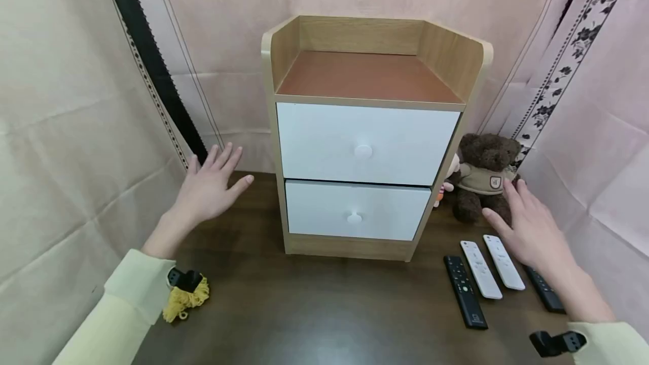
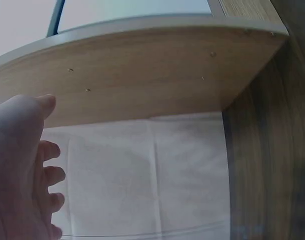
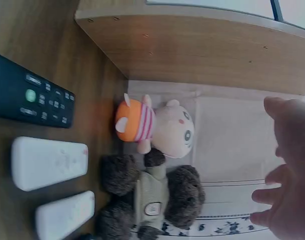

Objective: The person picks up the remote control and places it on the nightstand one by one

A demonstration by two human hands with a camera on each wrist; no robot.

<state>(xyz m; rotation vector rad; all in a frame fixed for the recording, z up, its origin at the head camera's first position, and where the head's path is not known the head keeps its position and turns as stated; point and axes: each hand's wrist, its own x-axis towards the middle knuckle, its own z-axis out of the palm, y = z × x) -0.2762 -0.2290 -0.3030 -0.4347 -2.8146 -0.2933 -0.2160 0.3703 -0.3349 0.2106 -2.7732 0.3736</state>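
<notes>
A small wooden cabinet [image 1: 375,101] with two white drawers stands at the back middle; both drawers look closed. To its left, my left hand [image 1: 210,187] is held in the air with fingers spread, touching nothing. On the other side, my right hand [image 1: 534,230] hovers over the remotes with its fingers extended, also holding nothing. Beneath and beside it lie two white remotes [image 1: 480,269] and two black remotes [image 1: 465,292], one partly covered by the right forearm. A brown teddy bear [image 1: 481,165] in a khaki shirt sits behind the right hand.
A plush doll [image 3: 162,127] in orange and pink lies between bear and cabinet. Something yellow and fringed [image 1: 187,299] rests by the left wrist. Pale cloth [image 1: 66,128] walls surround the dark wooden table [image 1: 304,308].
</notes>
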